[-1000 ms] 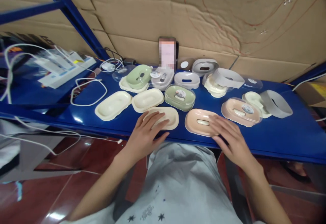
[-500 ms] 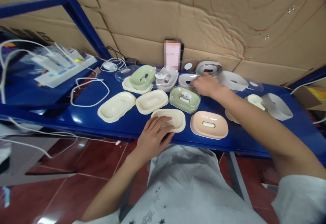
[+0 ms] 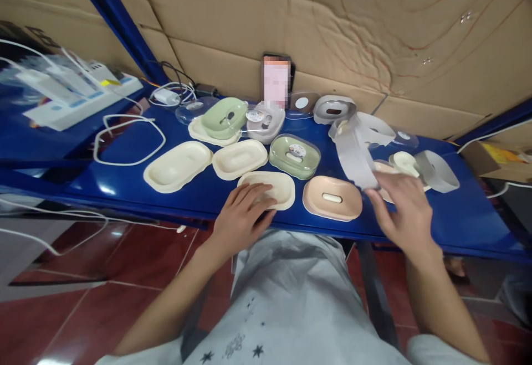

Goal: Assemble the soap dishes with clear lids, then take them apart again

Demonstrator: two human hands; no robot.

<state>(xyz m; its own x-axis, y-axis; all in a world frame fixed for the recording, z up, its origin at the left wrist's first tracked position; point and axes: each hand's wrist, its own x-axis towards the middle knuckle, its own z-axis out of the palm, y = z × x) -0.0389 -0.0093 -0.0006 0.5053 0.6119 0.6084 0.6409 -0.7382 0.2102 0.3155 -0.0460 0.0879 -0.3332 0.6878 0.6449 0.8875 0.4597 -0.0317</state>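
My right hand [image 3: 401, 210] pinches the near end of a grey oval soap dish [image 3: 355, 157] between thumb and fingers. The dish is tilted up on edge, in front of other grey soap dish parts. With fingers spread, my left hand [image 3: 245, 207] lies over the left side of a cream tray [image 3: 282, 188] at the shelf's front edge. To its right sits a peach soap dish [image 3: 332, 196] with a slot in the middle. Behind stands a green soap dish [image 3: 295, 155] under a clear labelled lid. Two more cream trays [image 3: 178, 166] [image 3: 240, 158] lie to the left.
At the back are a green dish [image 3: 224, 117], a grey dish [image 3: 334, 109], clear lids and a propped phone [image 3: 276, 80]. A power strip [image 3: 87, 102] and white cable [image 3: 128, 139] occupy the left. A grey ring-shaped part [image 3: 438, 171] stands at right.
My right hand has moved from the back middle toward the front right, bringing a grey soap dish up off the shelf. My left hand stays on the cream tray; the view has shifted slightly.
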